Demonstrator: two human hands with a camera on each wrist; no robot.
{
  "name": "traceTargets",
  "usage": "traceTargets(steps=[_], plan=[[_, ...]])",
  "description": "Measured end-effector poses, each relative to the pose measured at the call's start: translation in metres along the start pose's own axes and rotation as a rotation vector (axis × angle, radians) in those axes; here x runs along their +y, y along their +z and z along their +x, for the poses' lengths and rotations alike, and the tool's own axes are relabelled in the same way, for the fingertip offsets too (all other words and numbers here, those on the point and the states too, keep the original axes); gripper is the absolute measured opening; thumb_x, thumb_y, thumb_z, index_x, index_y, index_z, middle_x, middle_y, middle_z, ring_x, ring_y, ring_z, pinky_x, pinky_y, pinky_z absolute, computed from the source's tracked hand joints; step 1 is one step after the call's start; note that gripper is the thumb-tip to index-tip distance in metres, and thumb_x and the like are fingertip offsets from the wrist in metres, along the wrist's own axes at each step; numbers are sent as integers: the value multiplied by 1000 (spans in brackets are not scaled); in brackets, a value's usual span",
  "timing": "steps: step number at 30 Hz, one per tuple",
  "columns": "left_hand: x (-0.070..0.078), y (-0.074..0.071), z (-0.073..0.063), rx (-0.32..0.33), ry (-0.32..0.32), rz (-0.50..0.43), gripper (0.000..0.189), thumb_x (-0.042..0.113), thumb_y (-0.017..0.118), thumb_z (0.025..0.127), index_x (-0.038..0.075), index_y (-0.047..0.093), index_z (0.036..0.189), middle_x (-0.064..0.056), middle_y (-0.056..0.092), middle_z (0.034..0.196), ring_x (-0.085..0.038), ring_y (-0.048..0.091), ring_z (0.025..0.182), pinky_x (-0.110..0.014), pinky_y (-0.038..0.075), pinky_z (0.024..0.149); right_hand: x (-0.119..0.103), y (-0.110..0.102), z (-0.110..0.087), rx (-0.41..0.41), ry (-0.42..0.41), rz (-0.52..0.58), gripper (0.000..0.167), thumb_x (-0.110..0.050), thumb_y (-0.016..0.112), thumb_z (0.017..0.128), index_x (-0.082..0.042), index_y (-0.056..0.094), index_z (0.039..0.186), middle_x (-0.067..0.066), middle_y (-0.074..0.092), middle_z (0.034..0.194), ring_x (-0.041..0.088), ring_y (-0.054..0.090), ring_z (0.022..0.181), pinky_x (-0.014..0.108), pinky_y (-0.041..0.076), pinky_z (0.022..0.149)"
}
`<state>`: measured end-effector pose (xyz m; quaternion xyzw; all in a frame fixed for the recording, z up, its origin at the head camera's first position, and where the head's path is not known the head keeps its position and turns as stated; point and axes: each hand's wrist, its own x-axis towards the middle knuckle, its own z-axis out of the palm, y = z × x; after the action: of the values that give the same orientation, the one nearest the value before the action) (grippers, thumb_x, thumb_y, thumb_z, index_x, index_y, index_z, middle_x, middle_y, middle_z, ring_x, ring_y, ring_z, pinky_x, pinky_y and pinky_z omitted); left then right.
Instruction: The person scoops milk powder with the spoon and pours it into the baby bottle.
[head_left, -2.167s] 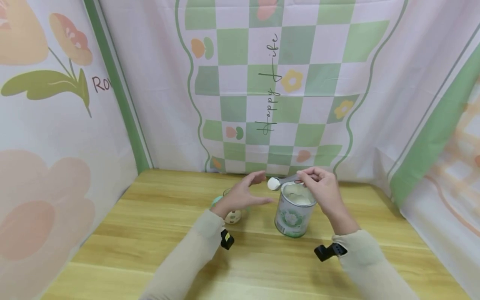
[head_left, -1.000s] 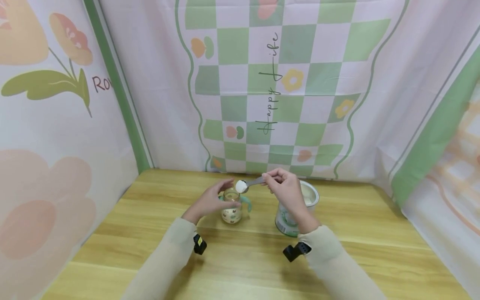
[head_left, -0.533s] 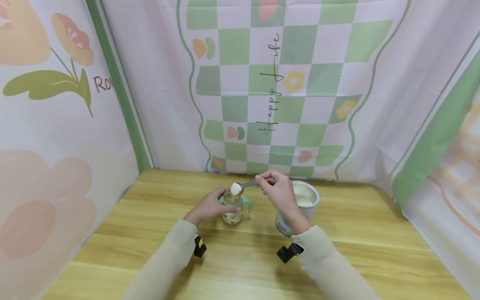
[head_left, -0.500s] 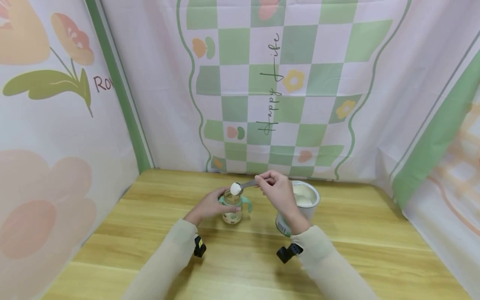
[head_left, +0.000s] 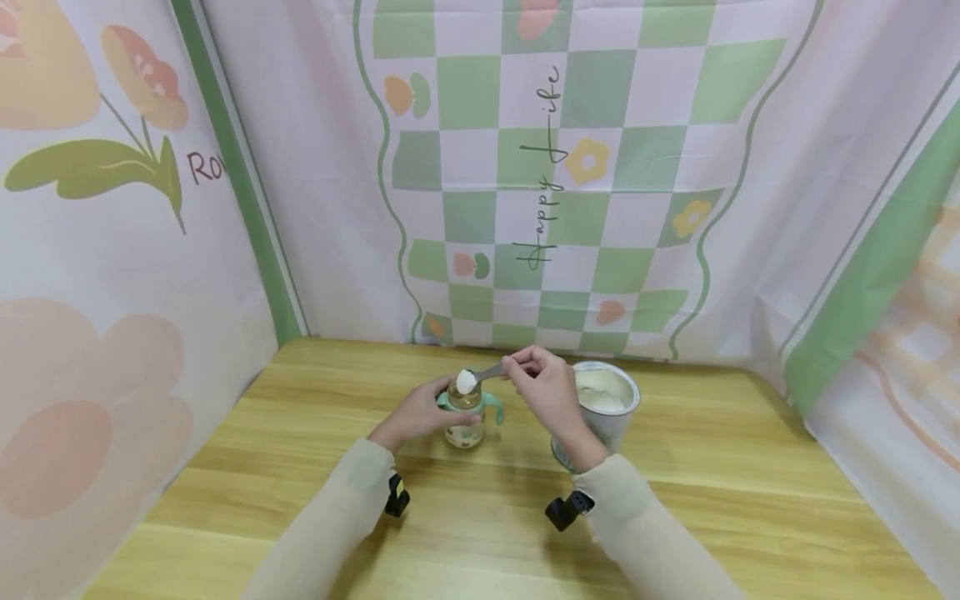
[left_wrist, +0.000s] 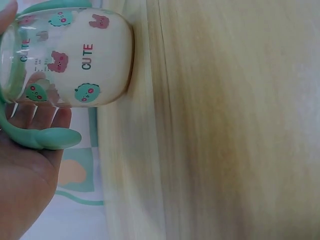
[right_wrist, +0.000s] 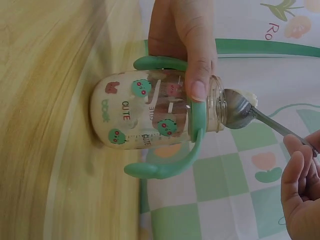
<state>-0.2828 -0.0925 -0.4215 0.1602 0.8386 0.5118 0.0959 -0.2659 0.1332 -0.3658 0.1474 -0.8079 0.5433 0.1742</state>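
A clear baby bottle point(head_left: 465, 437) with mint-green handles and printed animal faces stands upright on the wooden table, its mouth uncovered. It holds pale contents in its lower part. My left hand point(head_left: 420, 414) grips the bottle around its upper part; in the right wrist view the thumb lies on the green collar point(right_wrist: 198, 117). My right hand point(head_left: 546, 392) pinches the handle of a metal spoon point(right_wrist: 239, 111). The spoon's bowl carries a heap of white powder point(head_left: 467, 382) right at the bottle's mouth. Behind my right hand is a tin of powder point(head_left: 613, 427), partly covered by the hand.
The wooden table point(head_left: 465, 542) reaches back to a fabric curtain point(head_left: 547, 208) with a green check print. More printed curtain hangs at the left and right sides. The tin's top is off, and pale powder shows inside.
My right hand has carried the loaded spoon leftward from above the tin to the bottle's mouth, lowering it slightly. My left hand has moved left and taken hold of the bottle.
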Motion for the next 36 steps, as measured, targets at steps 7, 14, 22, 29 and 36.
traceTargets(steps=[7, 14, 22, 29, 36], plan=[[-1, 0, 0, 1, -5, 4, 83, 48, 83, 81, 21, 46, 150, -4, 55, 143, -29, 47, 133, -56, 35, 110, -1, 6, -2, 16, -7, -27, 12, -18, 70, 96, -7, 71, 90, 1, 73, 77, 13, 60, 60, 21, 39, 46], [-2, -1, 1, 0, 14, -1, 75, 49, 83, 81, 22, 53, 145, -2, 59, 136, -27, 51, 128, -57, 38, 107, 1, 10, -5, -7, -24, -40, 10, -16, 68, 97, -8, 70, 91, 3, 72, 77, 15, 59, 60, 23, 40, 46], [-4, 0, 3, -6, 15, 4, 74, 48, 83, 81, 23, 53, 144, 1, 62, 131, -22, 55, 122, -51, 41, 105, 4, 17, -11, 8, -193, -182, 8, -13, 70, 95, -8, 69, 88, -4, 70, 73, 8, 59, 59, 23, 49, 49], [-5, -1, 3, -17, 17, -29, 71, 47, 83, 82, 24, 54, 142, 2, 63, 128, -22, 57, 119, -53, 42, 104, 6, 20, -14, 2, -333, -238, 5, -6, 71, 93, -5, 68, 89, 0, 69, 73, 6, 59, 59, 20, 51, 51], [-7, -1, 7, -27, 26, -16, 71, 49, 82, 81, 25, 55, 142, 4, 63, 127, -20, 58, 117, -51, 43, 104, 13, 21, -16, 11, -547, -311, 6, -3, 72, 92, -5, 67, 89, -1, 64, 73, 7, 57, 60, 17, 49, 51]])
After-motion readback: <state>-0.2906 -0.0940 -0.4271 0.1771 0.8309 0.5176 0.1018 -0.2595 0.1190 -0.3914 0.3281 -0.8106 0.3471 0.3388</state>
